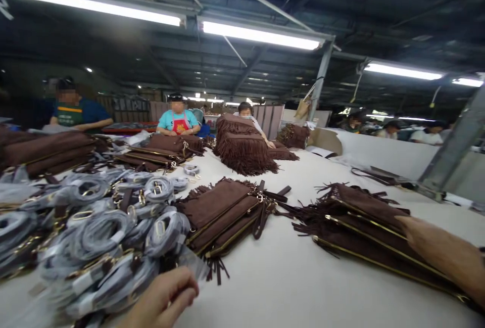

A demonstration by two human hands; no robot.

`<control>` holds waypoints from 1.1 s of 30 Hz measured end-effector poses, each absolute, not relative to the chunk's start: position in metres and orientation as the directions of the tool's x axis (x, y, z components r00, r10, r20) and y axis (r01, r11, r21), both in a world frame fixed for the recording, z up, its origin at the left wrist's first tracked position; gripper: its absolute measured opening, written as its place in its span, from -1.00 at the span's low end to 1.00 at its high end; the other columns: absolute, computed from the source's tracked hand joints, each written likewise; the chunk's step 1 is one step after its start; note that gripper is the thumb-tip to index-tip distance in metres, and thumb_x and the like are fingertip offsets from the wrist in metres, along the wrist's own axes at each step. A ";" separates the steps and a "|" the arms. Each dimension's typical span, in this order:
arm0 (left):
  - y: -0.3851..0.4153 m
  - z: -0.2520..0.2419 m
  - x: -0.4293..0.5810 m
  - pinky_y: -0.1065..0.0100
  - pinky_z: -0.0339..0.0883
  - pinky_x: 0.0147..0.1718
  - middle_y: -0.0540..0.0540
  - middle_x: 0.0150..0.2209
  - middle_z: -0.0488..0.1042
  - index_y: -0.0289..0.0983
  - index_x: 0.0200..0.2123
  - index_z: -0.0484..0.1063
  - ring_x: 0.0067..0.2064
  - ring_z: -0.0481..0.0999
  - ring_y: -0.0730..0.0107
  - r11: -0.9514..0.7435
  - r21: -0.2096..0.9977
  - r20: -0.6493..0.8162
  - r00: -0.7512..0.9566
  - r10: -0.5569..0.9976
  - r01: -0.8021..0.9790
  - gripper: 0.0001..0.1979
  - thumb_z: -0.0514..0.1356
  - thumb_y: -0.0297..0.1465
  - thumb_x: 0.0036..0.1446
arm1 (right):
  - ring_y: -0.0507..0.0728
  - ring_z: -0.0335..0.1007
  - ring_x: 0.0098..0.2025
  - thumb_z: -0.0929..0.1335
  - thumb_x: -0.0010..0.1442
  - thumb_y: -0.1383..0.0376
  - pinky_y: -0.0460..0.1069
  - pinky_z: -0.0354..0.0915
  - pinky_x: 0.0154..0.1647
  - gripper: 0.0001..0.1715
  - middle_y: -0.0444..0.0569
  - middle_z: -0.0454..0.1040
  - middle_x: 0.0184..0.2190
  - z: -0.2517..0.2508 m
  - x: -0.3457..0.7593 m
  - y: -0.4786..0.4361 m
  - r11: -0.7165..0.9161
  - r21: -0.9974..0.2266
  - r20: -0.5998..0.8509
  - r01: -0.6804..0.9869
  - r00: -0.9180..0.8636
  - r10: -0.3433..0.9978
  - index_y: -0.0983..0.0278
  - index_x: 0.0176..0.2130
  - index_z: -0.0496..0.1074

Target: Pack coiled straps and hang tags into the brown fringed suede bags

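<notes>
- One wrapped strap (189, 262) is the thing in hand. It sits at the near edge of the big pile of straps (94, 227), on the left side of the white table (295, 287).
- My left hand (162, 300) is low in the picture, right at that strap. The fingers are bent in against the thumb, and they seem to pinch a corner of the clear wrap.
- I think the best way here is a soft pull, straight up and toward me. The straps lie all tangled, so a quick tug could drag others along.
- I would grip the coil itself, not only the thin wrap, since the wrap could slip or tear.
- The left wrist is out of the picture, so I can only say that the hand comes in from the bottom, with the knuckles facing up.
- My right arm (443, 254) comes in from the right and lies flat on a stack of brown bags (364, 227) with gold zips. It seems to press them down.
- I cannot tell if the right hand is open or closed; it is too blurry.
- A second stack of bags (223, 212) lies between the straps and my right arm.
- Further off, more fringed bags (242, 151) are piled up, and other people (178, 118) work at the far end.
</notes>
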State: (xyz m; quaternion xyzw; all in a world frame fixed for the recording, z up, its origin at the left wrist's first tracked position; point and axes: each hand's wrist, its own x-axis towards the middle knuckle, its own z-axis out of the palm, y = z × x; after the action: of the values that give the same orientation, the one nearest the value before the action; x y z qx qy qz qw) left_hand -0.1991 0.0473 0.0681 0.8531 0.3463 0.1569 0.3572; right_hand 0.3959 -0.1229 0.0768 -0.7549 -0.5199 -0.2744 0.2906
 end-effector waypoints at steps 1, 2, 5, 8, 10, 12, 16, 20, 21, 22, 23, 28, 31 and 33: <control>0.055 0.077 -0.185 0.42 0.27 -0.27 -0.06 -0.34 0.45 -0.25 -0.33 0.39 -0.28 0.41 0.36 -0.570 0.655 0.098 0.692 0.715 0.496 -0.72 -0.06 -0.28 0.27 | 0.42 0.49 -0.20 0.22 0.09 0.23 0.31 0.42 -0.21 -0.67 0.07 0.56 -0.30 0.080 0.383 -0.115 -0.321 -0.111 0.719 0.941 0.299 0.627 0.09 -0.31 0.56; 0.064 0.084 -0.170 0.41 0.28 -0.20 -0.07 -0.29 0.47 -0.26 -0.30 0.40 -0.23 0.43 0.35 -0.630 0.579 0.172 0.677 0.715 0.518 -0.73 -0.07 -0.36 0.28 | 0.46 0.48 -0.19 0.20 0.11 0.20 0.32 0.41 -0.23 -0.62 0.09 0.56 -0.22 0.081 0.367 -0.106 -0.318 -0.063 0.708 0.946 0.267 0.654 0.12 -0.22 0.55; 0.099 0.091 -0.118 0.29 0.27 -0.01 -0.19 -0.08 0.45 -0.31 -0.14 0.42 -0.02 0.41 0.24 -0.651 0.197 0.245 0.606 0.756 0.733 -0.72 -0.05 -0.54 0.23 | 0.39 0.52 -0.26 0.17 0.17 0.19 0.19 0.42 -0.33 -0.59 0.12 0.58 -0.22 0.070 0.300 -0.073 -0.244 0.048 0.560 0.969 0.176 0.810 0.17 -0.18 0.54; 0.128 0.082 -0.079 0.14 0.33 -0.05 -0.35 -0.08 0.46 -0.44 -0.15 0.45 0.00 0.42 0.02 -0.578 0.112 0.216 0.548 0.808 0.808 -0.75 0.05 -0.61 0.12 | 0.27 0.56 -0.30 0.16 0.25 0.22 0.07 0.43 -0.38 -0.63 0.00 0.61 -0.26 0.043 0.226 -0.050 -0.085 0.002 0.415 0.996 0.076 0.907 0.12 -0.21 0.53; 0.139 0.074 -0.064 0.12 0.36 -0.10 -0.38 -0.12 0.48 -0.47 -0.18 0.48 -0.02 0.45 -0.03 -0.556 0.101 0.201 0.530 0.824 0.825 -0.75 0.07 -0.64 0.10 | 0.23 0.57 -0.30 0.15 0.27 0.26 0.02 0.44 -0.38 -0.62 -0.02 0.61 -0.28 0.023 0.186 -0.043 0.003 -0.012 0.432 1.000 0.003 0.902 0.13 -0.19 0.52; 0.145 0.069 -0.058 0.14 0.38 -0.14 -0.40 -0.14 0.49 -0.47 -0.19 0.48 -0.04 0.47 0.00 -0.541 0.090 0.204 0.517 0.832 0.836 -0.73 0.01 -0.66 0.13 | 0.20 0.56 -0.35 0.15 0.28 0.29 -0.01 0.44 -0.41 -0.63 -0.03 0.61 -0.31 0.006 0.158 -0.040 0.064 -0.018 0.481 0.998 -0.048 0.875 0.15 -0.20 0.51; 0.148 0.073 -0.067 0.20 0.39 -0.15 -0.32 -0.15 0.49 -0.41 -0.14 0.42 -0.06 0.49 0.12 -0.541 0.080 0.262 0.506 0.822 0.837 -0.69 -0.06 -0.66 0.19 | 0.15 0.52 -0.41 0.13 0.28 0.32 -0.03 0.43 -0.41 -0.61 -0.05 0.56 -0.44 -0.016 0.136 -0.035 0.156 -0.061 0.583 0.986 -0.092 0.807 0.17 -0.32 0.49; 0.137 0.088 -0.088 0.29 0.36 -0.13 -0.20 -0.13 0.48 -0.32 -0.14 0.36 -0.05 0.48 0.23 -0.561 0.079 0.348 0.504 0.790 0.824 -0.72 -0.08 -0.63 0.22 | 0.13 0.54 -0.31 0.20 0.29 0.22 -0.07 0.44 -0.30 -0.71 -0.04 0.58 -0.31 -0.022 0.144 -0.030 0.172 -0.312 0.695 0.934 0.102 0.712 0.19 -0.22 0.48; 0.130 0.091 -0.094 0.30 0.36 -0.13 -0.18 -0.13 0.48 -0.30 -0.15 0.35 -0.06 0.47 0.25 -0.571 0.079 0.363 0.509 0.780 0.817 -0.73 -0.08 -0.61 0.24 | 0.13 0.54 -0.30 0.21 0.28 0.18 -0.07 0.44 -0.30 -0.71 -0.03 0.58 -0.29 -0.021 0.148 -0.029 0.159 -0.395 0.703 0.905 0.186 0.686 0.20 -0.21 0.47; 0.122 0.093 -0.099 0.31 0.36 -0.14 -0.15 -0.14 0.48 -0.28 -0.17 0.35 -0.06 0.47 0.25 -0.586 0.079 0.373 0.521 0.768 0.807 -0.74 -0.09 -0.59 0.25 | 0.14 0.53 -0.31 0.22 0.27 0.14 -0.06 0.44 -0.32 -0.69 -0.01 0.57 -0.30 -0.019 0.152 -0.029 0.143 -0.474 0.698 0.869 0.271 0.663 0.22 -0.22 0.47; 0.113 0.093 -0.105 0.31 0.35 -0.14 -0.13 -0.16 0.48 -0.27 -0.19 0.35 -0.07 0.47 0.26 -0.607 0.076 0.375 0.541 0.752 0.791 -0.76 -0.08 -0.58 0.26 | 0.14 0.52 -0.34 0.23 0.25 0.11 -0.05 0.43 -0.35 -0.67 0.00 0.56 -0.32 -0.016 0.155 -0.030 0.127 -0.545 0.681 0.829 0.349 0.644 0.23 -0.24 0.47; 0.074 0.069 -0.135 0.28 0.36 -0.18 -0.11 -0.23 0.47 -0.25 -0.27 0.34 -0.14 0.47 0.23 -0.741 0.078 0.335 0.682 0.650 0.667 -0.80 -0.05 -0.55 0.26 | 0.14 0.43 -0.41 0.23 0.19 0.04 -0.03 0.36 -0.38 -0.63 -0.06 0.47 -0.47 -0.003 0.158 -0.042 0.090 -0.750 0.546 0.655 0.537 0.644 0.25 -0.29 0.44; 0.066 0.044 -0.149 0.25 0.36 -0.14 -0.12 -0.20 0.47 -0.26 -0.24 0.35 -0.13 0.45 0.22 -0.814 0.107 0.315 0.757 0.573 0.571 -0.78 -0.06 -0.58 0.23 | 0.08 0.31 -0.54 0.27 0.12 0.01 -0.06 0.24 -0.57 -0.58 -0.07 0.47 -0.44 0.006 0.149 -0.048 0.088 -0.889 0.361 0.449 0.573 0.736 0.26 -0.22 0.42; 0.063 0.035 -0.154 0.26 0.35 -0.10 -0.13 -0.16 0.46 -0.26 -0.20 0.35 -0.09 0.44 0.24 -0.837 0.158 0.342 0.766 0.545 0.524 -0.75 -0.08 -0.59 0.23 | 0.05 0.31 -0.55 0.31 0.06 -0.06 -0.11 0.14 -0.66 -0.43 -0.03 0.50 -0.34 0.013 0.143 -0.052 0.107 -0.971 0.215 0.216 0.575 0.789 0.27 -0.08 0.37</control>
State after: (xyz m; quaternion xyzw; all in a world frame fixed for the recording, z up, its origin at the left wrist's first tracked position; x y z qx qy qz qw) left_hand -0.1543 0.0628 0.0345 0.9392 0.2845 0.1904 0.0266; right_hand 0.1434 -0.0519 0.0126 -0.6277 -0.4002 0.2285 0.6274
